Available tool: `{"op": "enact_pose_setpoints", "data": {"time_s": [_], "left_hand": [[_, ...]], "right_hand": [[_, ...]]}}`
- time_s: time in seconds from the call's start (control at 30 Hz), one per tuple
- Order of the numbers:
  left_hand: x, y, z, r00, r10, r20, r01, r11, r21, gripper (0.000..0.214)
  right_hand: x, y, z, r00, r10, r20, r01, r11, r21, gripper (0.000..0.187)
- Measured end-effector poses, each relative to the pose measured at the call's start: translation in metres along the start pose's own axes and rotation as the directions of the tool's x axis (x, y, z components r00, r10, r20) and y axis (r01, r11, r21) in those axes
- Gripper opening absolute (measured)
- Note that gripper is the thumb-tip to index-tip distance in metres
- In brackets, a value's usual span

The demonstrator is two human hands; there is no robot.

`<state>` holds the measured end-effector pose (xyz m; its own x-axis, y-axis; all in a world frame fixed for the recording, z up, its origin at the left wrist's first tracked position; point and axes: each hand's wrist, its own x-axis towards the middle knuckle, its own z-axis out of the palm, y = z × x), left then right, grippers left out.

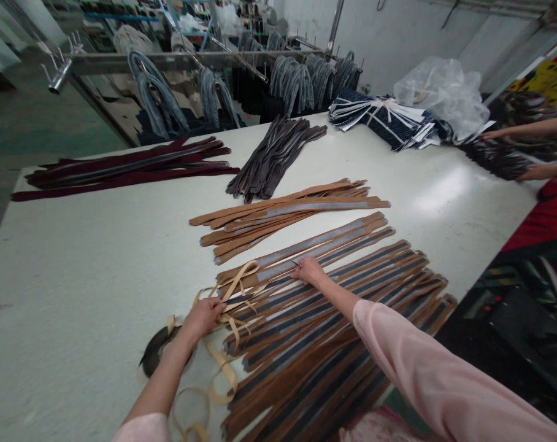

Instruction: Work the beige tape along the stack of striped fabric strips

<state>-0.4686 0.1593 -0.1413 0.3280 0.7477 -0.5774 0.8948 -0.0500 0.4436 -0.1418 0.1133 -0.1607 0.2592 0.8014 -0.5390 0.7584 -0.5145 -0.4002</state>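
Note:
My left hand [207, 316] is closed on a dark adhesive-looking tape [242, 299] that runs right along a brown fabric strip. Curls of pale yellow backing paper [224, 368] lie around and below it. Beside my left forearm sits a dark tape roll [155, 350], partly hidden by the arm. My right hand [308, 272] is closed over the strips, with a small pointed metal tip [295, 263] sticking out; the rest of that tool is hidden. Brown strips with grey and dark bands [347, 294] lie in a row under my right arm.
Farther up the white table [76, 270] lie loose brown strips [288, 215], a dark grey strip bundle [276, 156] and maroon strips [126, 162]. Navy pieces [380, 120] and clear plastic [444, 92] are at the back right. Another person's hands [543, 170] handle dark pieces. A metal rack [191, 60] stands behind.

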Motion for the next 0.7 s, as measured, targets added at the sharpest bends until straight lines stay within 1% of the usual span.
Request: {"op": "enact_pose_setpoints", "data": {"time_s": [0.1,0.2,0.27,0.37,0.5,0.53,0.6,0.67,0.7], "left_hand": [[-0.013,-0.024,-0.018,0.999,-0.044,0.006,0.043,0.999,0.021,0.024],[-0.025,-0.039,-0.033,0.999,-0.018,-0.028,0.021,0.993,0.118,0.028],[-0.030,-0.045,-0.038,0.999,0.015,-0.045,-0.007,0.983,0.182,0.029],[-0.033,-0.048,-0.036,0.998,0.038,-0.050,-0.026,0.978,0.208,0.030],[-0.035,-0.047,-0.029,0.997,0.035,-0.069,-0.023,0.986,0.165,0.031],[-0.035,-0.046,-0.028,0.997,0.032,-0.076,-0.020,0.988,0.151,0.032],[-0.035,-0.045,-0.027,0.997,0.021,-0.079,-0.012,0.993,0.120,0.034],[-0.035,-0.048,-0.028,0.997,0.017,-0.076,-0.011,0.996,0.086,0.034],[-0.035,-0.050,-0.029,0.998,0.016,-0.064,-0.012,0.998,0.066,0.034]], "right_hand": [[0.000,0.000,0.001,0.999,-0.018,-0.043,0.016,0.999,-0.039,0.026],[-0.001,0.000,0.003,0.998,-0.024,-0.057,0.021,0.998,-0.063,0.031],[-0.003,-0.001,0.003,0.997,-0.024,-0.069,0.017,0.996,-0.092,0.033],[-0.007,-0.004,0.004,0.996,-0.021,-0.085,0.007,0.987,-0.161,0.033],[-0.012,-0.018,0.007,0.991,-0.030,-0.134,-0.007,0.964,-0.264,0.032],[-0.013,-0.024,0.010,0.989,-0.048,-0.137,0.008,0.960,-0.280,0.030],[-0.014,-0.036,0.016,0.988,-0.115,-0.105,0.083,0.959,-0.269,0.024],[-0.014,-0.046,0.023,0.984,-0.169,-0.053,0.154,0.965,-0.215,0.021],[-0.014,-0.049,0.026,0.984,-0.177,-0.037,0.167,0.969,-0.180,0.020]]}}
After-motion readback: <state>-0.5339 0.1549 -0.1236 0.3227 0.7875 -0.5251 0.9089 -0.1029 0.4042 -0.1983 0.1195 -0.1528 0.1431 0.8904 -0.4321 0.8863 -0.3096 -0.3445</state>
